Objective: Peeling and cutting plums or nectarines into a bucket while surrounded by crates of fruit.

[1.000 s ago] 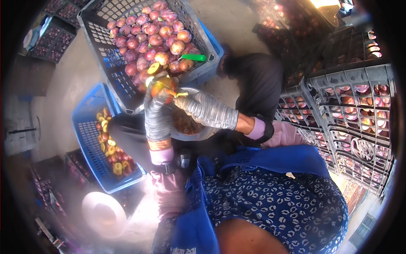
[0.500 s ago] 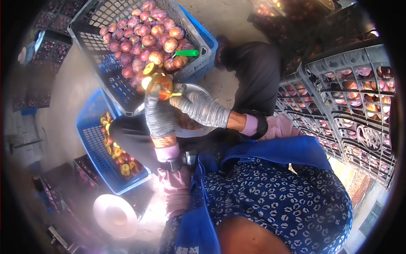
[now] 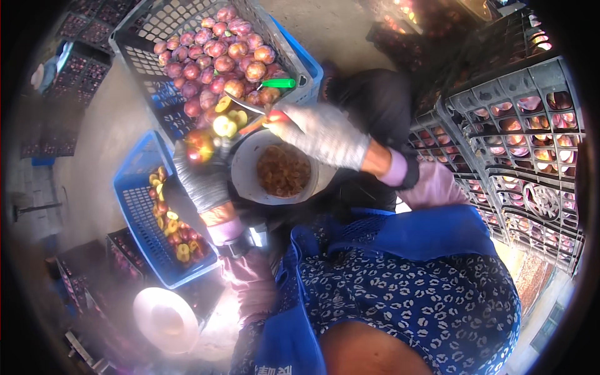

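My right hand [image 3: 331, 134], in a grey knitted glove, is closed on a knife [image 3: 247, 106] with a red-orange part at the grip. Its thin blade points left over the plums. My gloved left hand [image 3: 201, 181] is closed around a whole red-yellow plum [image 3: 200, 146], left of a white bucket [image 3: 242, 178]. Brown plum stones [image 3: 282, 170] lie in the bucket. Yellow cut plum halves [image 3: 224, 125] show at the near side of a grey crate [image 3: 139, 75]. That crate holds a heap of purple-red plums [image 3: 215, 49], with a green-handled tool [image 3: 278, 83] on them.
At the left, a blue basket [image 3: 134, 206] holds cut plums [image 3: 178, 234]. Black crates [image 3: 500, 140] packed with plums stand stacked at the right. A pale round hat-like thing [image 3: 165, 320] lies at the lower left. More plum crates [image 3: 81, 72] stand far left.
My hands have parted: the left moved left and down with a plum, the right moved right and up with the knife. The bucket is now uncovered, and more cut halves show by the crate.
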Demonstrator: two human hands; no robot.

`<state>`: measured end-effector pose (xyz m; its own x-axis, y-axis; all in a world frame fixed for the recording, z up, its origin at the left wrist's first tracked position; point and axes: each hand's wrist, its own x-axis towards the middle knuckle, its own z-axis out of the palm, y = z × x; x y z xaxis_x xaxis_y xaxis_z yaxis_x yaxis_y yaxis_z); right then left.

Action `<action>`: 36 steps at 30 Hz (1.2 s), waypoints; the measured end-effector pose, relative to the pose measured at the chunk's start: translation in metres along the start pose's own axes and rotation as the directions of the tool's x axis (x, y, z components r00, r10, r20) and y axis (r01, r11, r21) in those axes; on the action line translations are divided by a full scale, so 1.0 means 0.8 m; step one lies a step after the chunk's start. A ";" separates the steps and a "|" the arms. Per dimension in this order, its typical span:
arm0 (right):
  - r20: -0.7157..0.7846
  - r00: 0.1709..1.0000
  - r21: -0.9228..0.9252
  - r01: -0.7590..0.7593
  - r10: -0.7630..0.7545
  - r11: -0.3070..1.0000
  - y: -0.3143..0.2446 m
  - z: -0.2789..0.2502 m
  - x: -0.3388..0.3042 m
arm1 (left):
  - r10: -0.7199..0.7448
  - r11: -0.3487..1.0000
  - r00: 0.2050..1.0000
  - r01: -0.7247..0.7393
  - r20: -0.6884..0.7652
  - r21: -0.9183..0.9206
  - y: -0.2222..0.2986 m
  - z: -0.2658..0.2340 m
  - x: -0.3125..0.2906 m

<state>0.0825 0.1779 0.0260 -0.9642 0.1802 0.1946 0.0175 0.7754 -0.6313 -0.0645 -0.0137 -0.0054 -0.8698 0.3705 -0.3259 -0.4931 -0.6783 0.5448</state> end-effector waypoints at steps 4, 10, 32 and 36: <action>0.125 0.991 -0.359 0.090 -0.048 0.929 0.053 0.019 0.086 | -0.121 0.991 0.991 0.118 0.054 0.062 -0.029 -0.007 -0.007; 0.233 0.973 -0.628 0.149 0.002 0.764 0.068 0.060 0.140 | 0.022 0.938 0.989 -0.072 0.149 0.338 -0.007 0.009 -0.041; 0.043 0.872 -0.234 0.483 -0.487 0.844 -0.039 0.043 0.050 | 0.002 0.943 0.989 -0.051 0.148 0.328 -0.028 0.029 -0.046; -0.002 0.898 -0.258 0.425 -0.440 0.867 -0.043 0.033 0.047 | -0.038 0.983 0.987 0.009 0.155 0.185 -0.037 0.035 -0.030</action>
<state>0.0384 0.1422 0.0351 -0.8729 -0.1788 0.4539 -0.3264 0.9056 -0.2710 -0.0294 0.0150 0.0076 -0.8429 0.4899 -0.2225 -0.4955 -0.5457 0.6759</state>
